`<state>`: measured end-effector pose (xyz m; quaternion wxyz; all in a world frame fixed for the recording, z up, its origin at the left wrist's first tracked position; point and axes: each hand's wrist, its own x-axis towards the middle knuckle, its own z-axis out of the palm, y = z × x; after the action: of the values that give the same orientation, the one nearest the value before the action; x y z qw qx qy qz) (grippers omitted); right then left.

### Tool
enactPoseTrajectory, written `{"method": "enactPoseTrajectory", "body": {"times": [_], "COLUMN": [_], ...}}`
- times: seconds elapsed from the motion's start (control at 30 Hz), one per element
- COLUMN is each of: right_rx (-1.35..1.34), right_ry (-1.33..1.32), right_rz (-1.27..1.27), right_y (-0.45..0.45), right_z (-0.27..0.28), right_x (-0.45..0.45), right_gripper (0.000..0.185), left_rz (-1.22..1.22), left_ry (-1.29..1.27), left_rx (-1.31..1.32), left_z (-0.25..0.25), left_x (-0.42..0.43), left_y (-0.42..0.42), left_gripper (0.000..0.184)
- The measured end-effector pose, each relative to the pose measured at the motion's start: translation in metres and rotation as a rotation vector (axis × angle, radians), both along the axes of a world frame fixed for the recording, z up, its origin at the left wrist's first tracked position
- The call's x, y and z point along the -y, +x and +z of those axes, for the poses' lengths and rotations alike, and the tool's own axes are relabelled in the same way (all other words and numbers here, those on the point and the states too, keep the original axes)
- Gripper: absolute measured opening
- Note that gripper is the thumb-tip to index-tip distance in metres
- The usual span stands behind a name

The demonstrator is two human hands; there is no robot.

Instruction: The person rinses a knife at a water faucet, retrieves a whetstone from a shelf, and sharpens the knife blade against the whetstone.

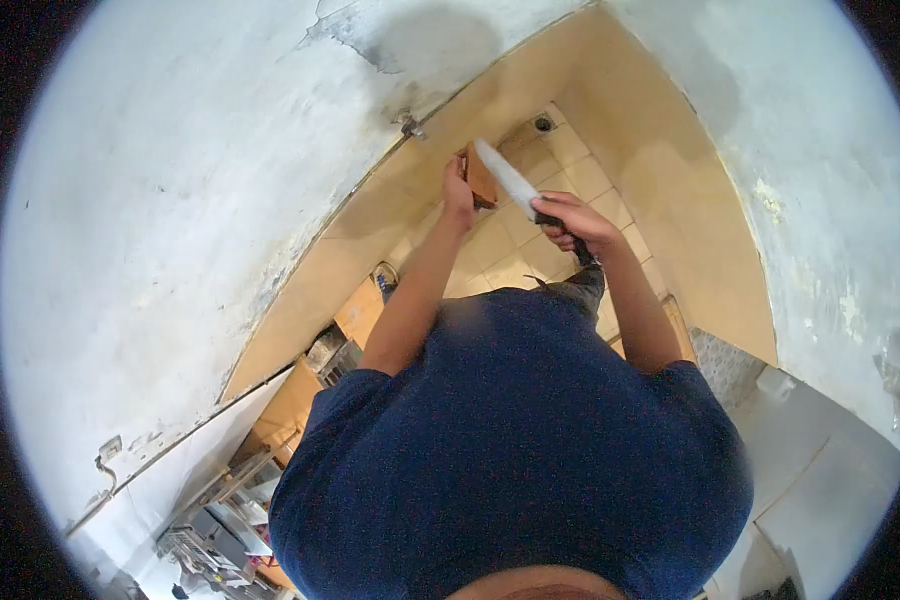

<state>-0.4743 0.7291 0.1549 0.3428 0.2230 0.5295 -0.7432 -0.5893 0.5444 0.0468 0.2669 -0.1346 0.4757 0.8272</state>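
My right hand [578,220] is closed around the black handle of a large knife [507,178]. Its broad, pale blade points up and to the left, with the tip by the upper end of a reddish-brown block [481,178]. My left hand [457,193] grips that flat block along its left side, and the fingers are partly hidden behind it. The block's exact kind cannot be made out. Whether blade and block touch is unclear from this angle.
Below my hands lies a tiled floor [560,160] with a round drain [543,123] in the corner. A tap [408,125] sticks out of the left wall. Tan wall panels [685,190] close in on the right. Cluttered shelving [215,535] stands at lower left.
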Motion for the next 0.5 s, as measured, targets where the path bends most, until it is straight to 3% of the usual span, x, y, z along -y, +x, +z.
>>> {"method": "enactPoseTrajectory", "body": {"times": [0.13, 0.23, 0.27, 0.37, 0.4, 0.5], "right_rx": [-0.026, -0.101, -0.233, -0.616, -0.628, -0.801], "right_ry": [0.083, 0.405, 0.631, 1.273, 1.227, 1.44], "right_rz": [0.058, 0.107, 0.11, 0.136, 0.086, 0.135], "right_y": [0.0, 0.001, -0.001, -0.005, -0.009, -0.016], "right_z": [-0.034, -0.054, -0.08, -0.094, -0.085, -0.074], "right_x": [0.008, -0.008, -0.015, -0.011, 0.001, 0.035], "right_gripper": [0.022, 0.024, 0.022, 0.02, 0.019, 0.021], "left_rz": [-0.057, -0.035, -0.015, -0.057, -0.045, -0.006], "left_ry": [0.056, -0.012, -0.07, -0.085, -0.114, -0.145], "left_rx": [-0.04, -0.067, -0.069, -0.082, -0.048, 0.06], "left_z": [-0.024, -0.014, -0.004, -0.042, -0.039, -0.028], "left_x": [0.005, 0.005, 0.005, 0.002, -0.001, -0.013], "left_y": [-0.007, 0.003, 0.008, 0.0, 0.002, 0.009], "left_gripper": [0.046, 0.044, 0.044, 0.045, 0.047, 0.051]}}
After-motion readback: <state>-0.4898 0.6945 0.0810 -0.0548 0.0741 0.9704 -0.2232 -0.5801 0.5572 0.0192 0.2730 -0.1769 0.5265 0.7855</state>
